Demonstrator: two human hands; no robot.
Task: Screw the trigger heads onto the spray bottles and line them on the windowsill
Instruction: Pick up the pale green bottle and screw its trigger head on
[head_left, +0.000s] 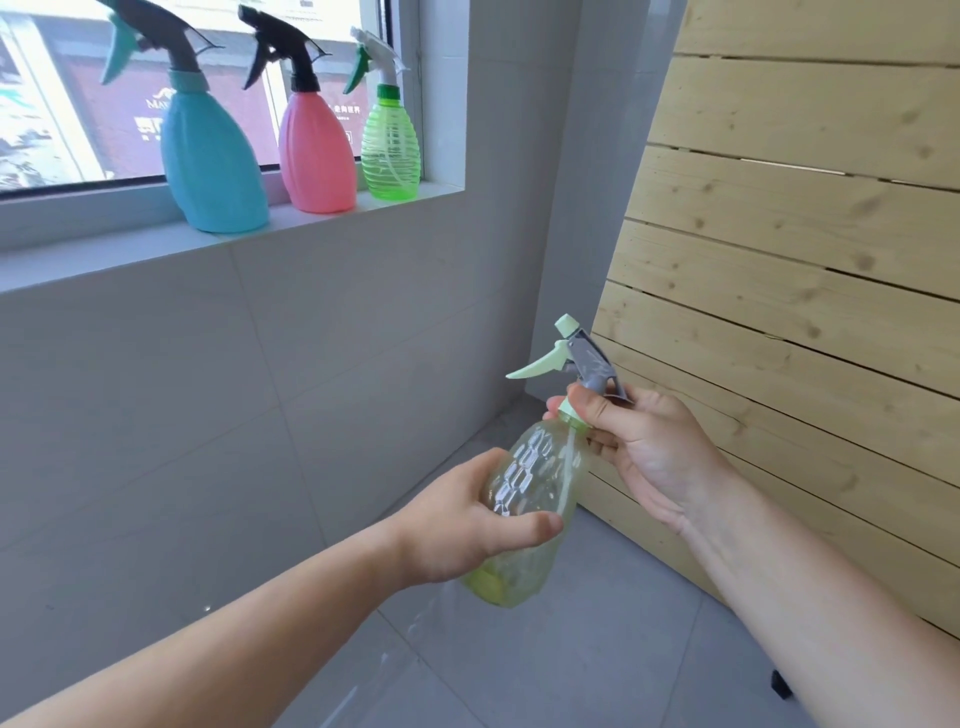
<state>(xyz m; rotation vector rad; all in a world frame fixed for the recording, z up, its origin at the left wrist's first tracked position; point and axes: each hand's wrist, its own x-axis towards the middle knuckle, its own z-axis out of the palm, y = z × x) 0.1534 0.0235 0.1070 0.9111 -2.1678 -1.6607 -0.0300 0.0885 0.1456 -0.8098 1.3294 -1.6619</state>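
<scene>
Both bare arms reach forward, hands raised mid-air and close together.

Left hand (462, 525) curls palm-inward, thumb laid across the front; right hand (644, 441) sits higher, fingers (589, 410) pinched tight, wrist bent back.

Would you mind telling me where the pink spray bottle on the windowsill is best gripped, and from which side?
Grip the pink bottle around its narrow upper body, just below the black collar, coming from the room side. It stands upright between the blue bottle and the green bottle, leaving little side access.

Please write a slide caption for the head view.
Both hands, left hand and right hand, screw a trigger head onto a yellow-green bottle.
</scene>
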